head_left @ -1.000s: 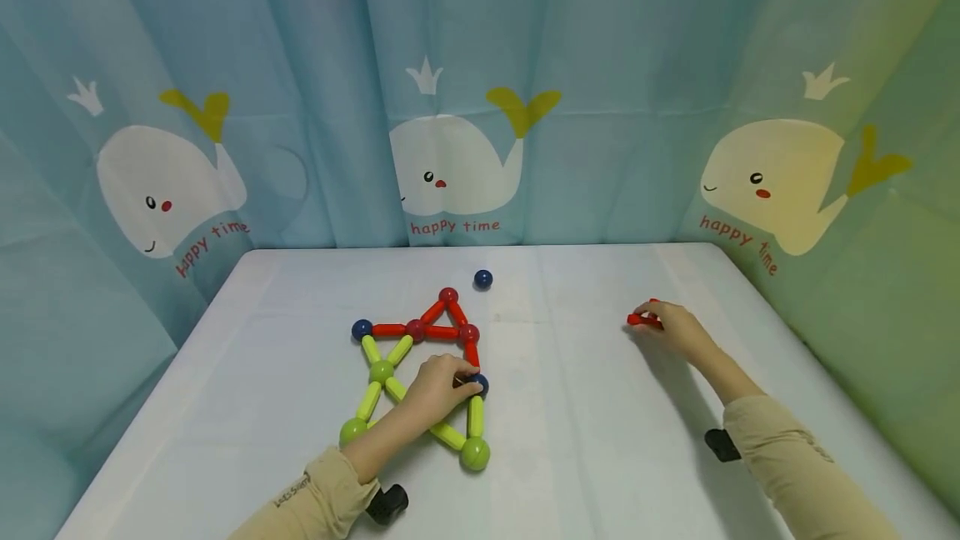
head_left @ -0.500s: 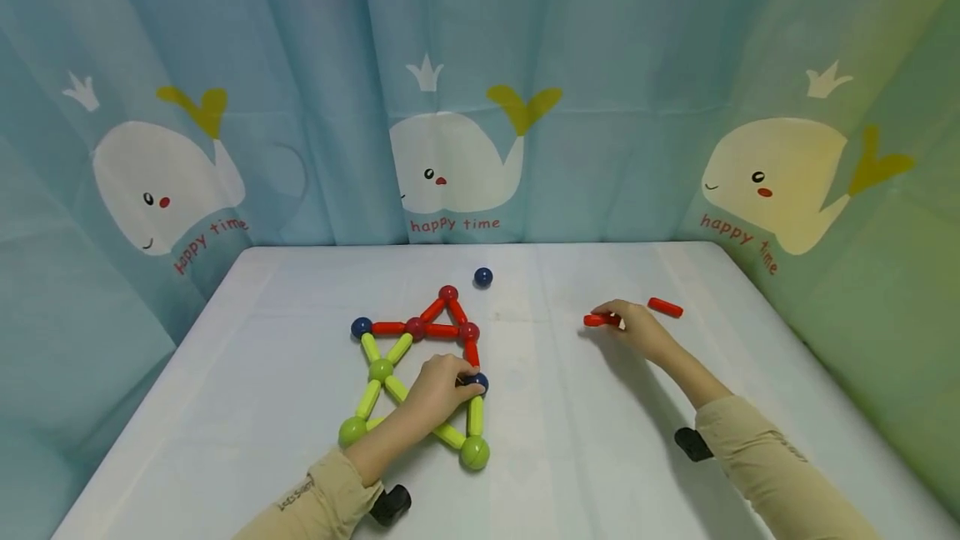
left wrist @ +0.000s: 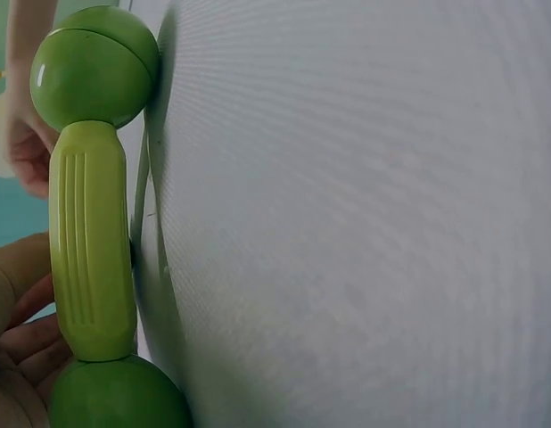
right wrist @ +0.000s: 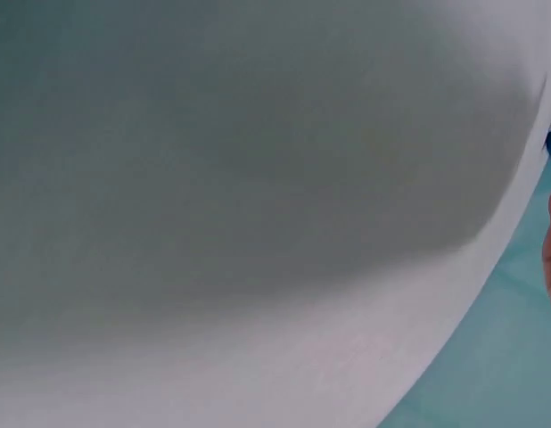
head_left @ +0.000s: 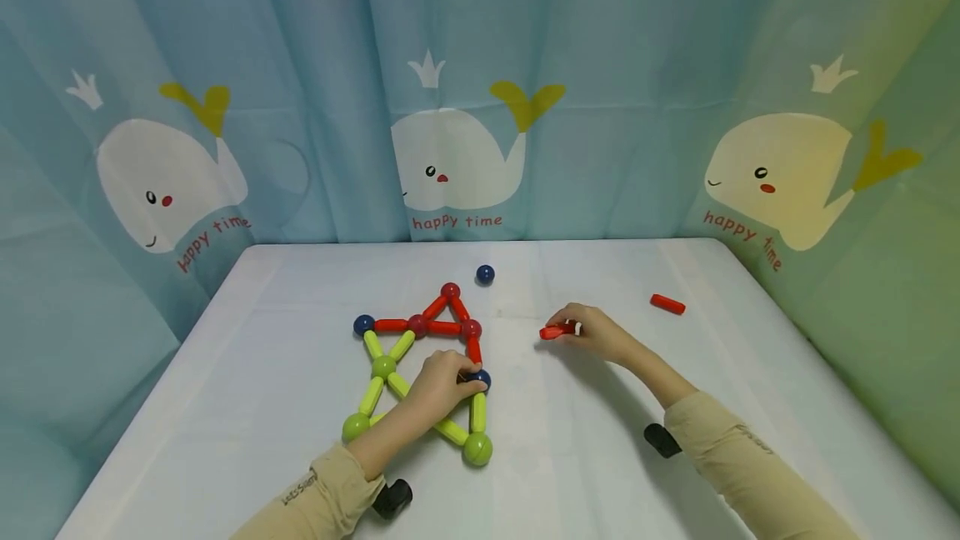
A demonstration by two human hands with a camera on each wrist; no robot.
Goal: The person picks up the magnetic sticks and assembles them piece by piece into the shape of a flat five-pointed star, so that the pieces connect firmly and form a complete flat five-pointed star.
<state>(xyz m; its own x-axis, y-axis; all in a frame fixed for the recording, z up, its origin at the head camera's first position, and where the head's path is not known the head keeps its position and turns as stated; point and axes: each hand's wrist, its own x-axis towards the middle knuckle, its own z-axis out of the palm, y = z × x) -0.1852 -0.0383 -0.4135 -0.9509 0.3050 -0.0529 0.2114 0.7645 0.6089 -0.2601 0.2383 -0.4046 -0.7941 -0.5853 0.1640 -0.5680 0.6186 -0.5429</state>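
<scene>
My left hand [head_left: 438, 386] pinches a dark blue ball [head_left: 483, 380] at the right side of a flat frame of magnetic rods and balls. A red rod [head_left: 474, 350] meets that ball from above, a lime-green rod [head_left: 478, 412] from below. To the right, apart from the frame and a little above the table, my right hand [head_left: 596, 333] holds a red rod [head_left: 555, 332] between thumb and fingers. Close up in the left wrist view, a lime-green rod [left wrist: 93, 241] joins two green balls, and part of the left hand [left wrist: 26, 348] shows behind it.
A loose dark blue ball [head_left: 485, 275] lies beyond the frame. Another red rod [head_left: 667, 304] lies at the far right of the white table [head_left: 585, 473]. A blue-green curtain [head_left: 615, 65] with whale prints hangs behind and at both sides.
My right hand has moved left with a red rod, toward the frame. A second red rod now lies behind on the table at the right. My left hand has stayed at the blue ball.
</scene>
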